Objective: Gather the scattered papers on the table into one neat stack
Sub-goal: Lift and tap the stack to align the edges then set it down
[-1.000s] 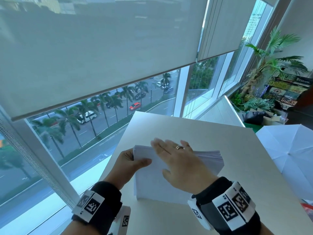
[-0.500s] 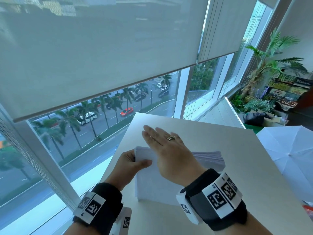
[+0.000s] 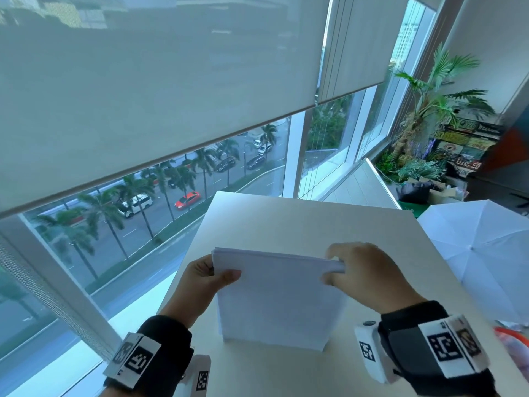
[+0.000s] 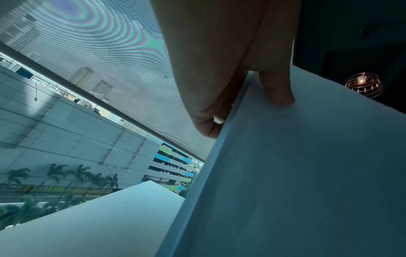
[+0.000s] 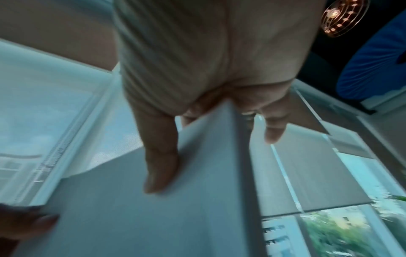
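A thick stack of white papers (image 3: pixel 277 299) stands on its lower edge on the pale table (image 3: pixel 300 222), tilted up toward me. My left hand (image 3: pixel 213 275) grips its upper left corner, thumb on the near face and fingers behind. My right hand (image 3: pixel 340 267) grips the upper right corner the same way. In the left wrist view the thumb (image 4: pixel 278 90) presses on the sheet face (image 4: pixel 307 173). The right wrist view is blurred and shows the thumb (image 5: pixel 161 161) on the papers (image 5: pixel 131 208).
A large window (image 3: pixel 171 181) with a lowered roller blind (image 3: pixel 157 90) runs along the table's left and far sides. A white open umbrella (image 3: pixel 481 253) lies right of the table. Potted plants (image 3: pixel 429 110) and boxes stand at the far right.
The right hand left the top of the flat stack and took its right corner. Both hands have raised the papers from lying on the table to standing on edge.
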### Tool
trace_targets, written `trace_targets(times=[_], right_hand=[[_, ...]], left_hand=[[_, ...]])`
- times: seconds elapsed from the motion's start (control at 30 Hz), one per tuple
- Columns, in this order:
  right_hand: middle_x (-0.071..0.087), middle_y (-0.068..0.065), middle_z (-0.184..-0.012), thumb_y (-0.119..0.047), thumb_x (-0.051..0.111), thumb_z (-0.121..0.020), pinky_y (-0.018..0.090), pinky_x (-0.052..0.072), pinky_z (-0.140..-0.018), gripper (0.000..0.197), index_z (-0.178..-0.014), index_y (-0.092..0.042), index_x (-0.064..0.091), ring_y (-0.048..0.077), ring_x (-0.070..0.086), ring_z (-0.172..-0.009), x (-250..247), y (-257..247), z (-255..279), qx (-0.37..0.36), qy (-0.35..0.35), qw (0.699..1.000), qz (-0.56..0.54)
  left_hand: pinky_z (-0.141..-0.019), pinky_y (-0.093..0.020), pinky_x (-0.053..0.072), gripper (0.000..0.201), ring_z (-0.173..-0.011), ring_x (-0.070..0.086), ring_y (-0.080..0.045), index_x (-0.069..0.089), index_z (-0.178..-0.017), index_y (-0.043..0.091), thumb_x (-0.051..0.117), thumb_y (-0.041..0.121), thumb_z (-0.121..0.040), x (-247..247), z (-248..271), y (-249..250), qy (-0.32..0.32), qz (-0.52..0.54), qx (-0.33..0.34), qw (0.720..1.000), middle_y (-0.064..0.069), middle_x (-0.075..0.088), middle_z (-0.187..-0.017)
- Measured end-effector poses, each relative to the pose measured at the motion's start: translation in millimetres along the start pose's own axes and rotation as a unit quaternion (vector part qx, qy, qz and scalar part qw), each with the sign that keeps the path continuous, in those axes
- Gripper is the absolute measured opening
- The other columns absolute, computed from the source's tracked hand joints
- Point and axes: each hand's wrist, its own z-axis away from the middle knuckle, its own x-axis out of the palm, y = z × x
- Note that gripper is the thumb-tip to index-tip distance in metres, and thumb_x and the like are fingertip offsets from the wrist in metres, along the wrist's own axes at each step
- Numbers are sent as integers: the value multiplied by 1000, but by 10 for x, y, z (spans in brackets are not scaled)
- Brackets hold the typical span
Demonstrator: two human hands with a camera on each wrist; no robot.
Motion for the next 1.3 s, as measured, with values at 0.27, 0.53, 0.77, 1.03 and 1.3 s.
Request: trace_targets(times=[0.27, 0.53, 0.77, 1.03, 1.3], right_hand=[[71, -3, -68, -40, 93, -28, 22, 51, -59, 53, -68, -16, 70, 14, 65, -64, 582, 392, 61, 105, -6, 782, -614], [77, -1, -80, -31, 89, -26, 20, 57, -65, 50, -73, -20, 77, 15, 72, -75, 785, 413, 58, 92, -54, 745, -659], [77, -4, -81, -53, 90, -19, 20, 58, -71, 64, -75, -24, 78, 10, 72, -77, 805, 460, 43, 69, -63, 735, -672], [77, -2, -85, -52, 91, -22, 26, 57, -78, 64, -79, -26, 79, 14, 72, -83, 836, 530, 22, 55, -91, 737, -667], [77, 0, -87, -43, 92, -30, 27, 58, -78, 55, -80, -24, 79, 19, 71, -85, 874, 534, 11, 49, -79, 741, -665]], left_hand=[[-72, -24, 56, 19, -73, 69, -12, 77, -77, 14, 73, 14, -58, 21, 19, 5, 17, -10, 1, 1000, 0, 77, -79], [-80, -27, 50, 27, -68, 64, -1, 70, -78, 41, 71, 35, -52, -26, 67, 241, 41, -161, 85, 982, 22, 72, -77], [-109, -27, 26, 61, -134, 35, -15, 45, -133, 20, 53, 40, -76, 205, 235, 764, 78, -512, 337, 786, 8, 45, -138], [-105, -52, 30, 79, -139, 33, -17, 34, -140, 23, 41, 60, -71, 265, 267, 687, -36, -701, 187, 688, 5, 39, -147], [-111, -41, 18, 64, -129, 50, -18, 47, -131, 20, 47, 48, -73, 360, 292, 734, -34, -682, 223, 696, 3, 54, -138]])
